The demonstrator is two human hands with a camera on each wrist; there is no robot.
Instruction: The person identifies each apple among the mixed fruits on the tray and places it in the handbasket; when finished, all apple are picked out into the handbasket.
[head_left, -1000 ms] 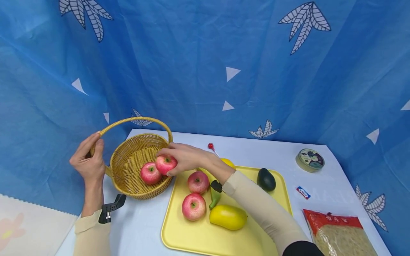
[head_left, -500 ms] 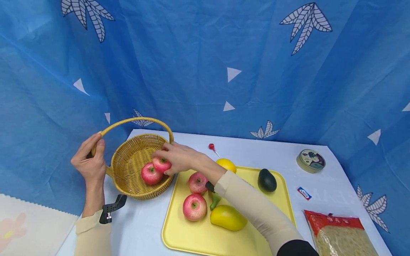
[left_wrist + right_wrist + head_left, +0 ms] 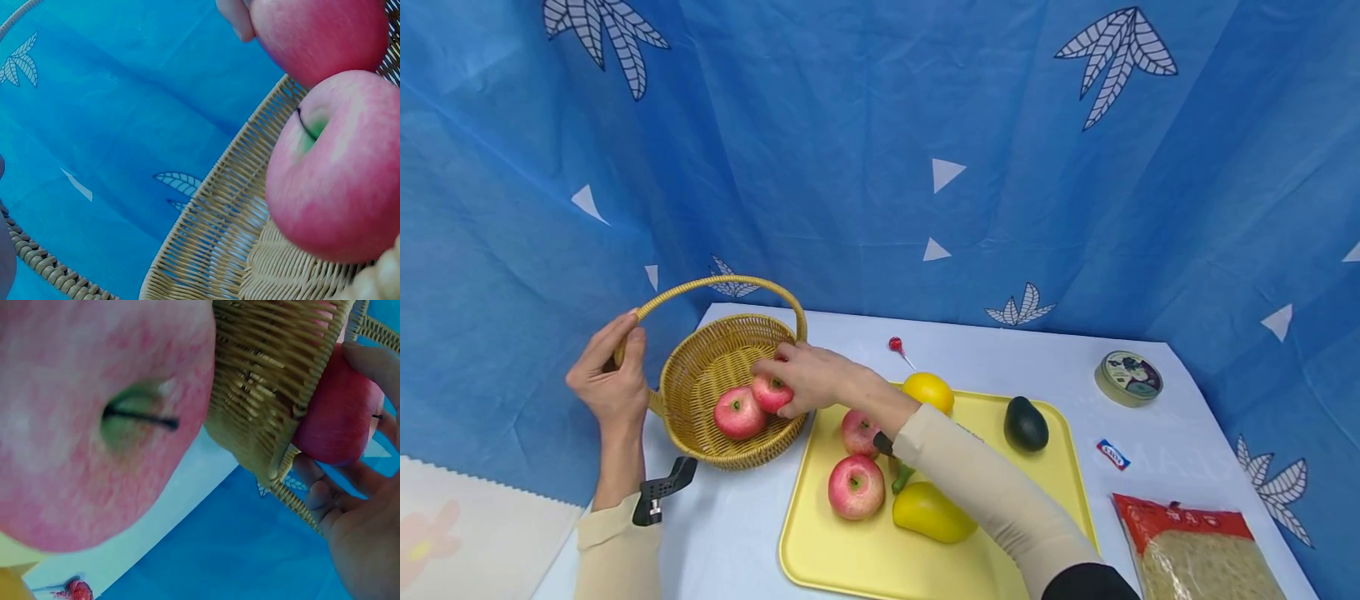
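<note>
My left hand (image 3: 610,371) grips the arched handle (image 3: 722,282) of a round wicker basket (image 3: 688,367) on its left side. Inside the basket's right half, my right hand (image 3: 808,375) holds a red apple (image 3: 771,395) with fingers and thumb around it. Right against that one lies another apple (image 3: 739,413) on the woven floor; the left wrist view shows this lower apple (image 3: 337,169) touching the held one (image 3: 322,37). From the right wrist, the held apple (image 3: 337,412) sits at the basket rim, between thumb and fingers.
A yellow tray (image 3: 820,554) right of the basket bears two apples (image 3: 856,487), a mango (image 3: 934,512), a lemon (image 3: 929,390), a partly hidden green thing (image 3: 902,477) and an avocado (image 3: 1026,423). Beyond are a lollipop (image 3: 896,344), a round tin (image 3: 1127,377), a small wrapper (image 3: 1112,454) and a red-topped bag (image 3: 1195,542).
My right hand has moved left and lower into the basket with its apple. The apple lying there has shifted a little left. My left hand stays on the handle.
</note>
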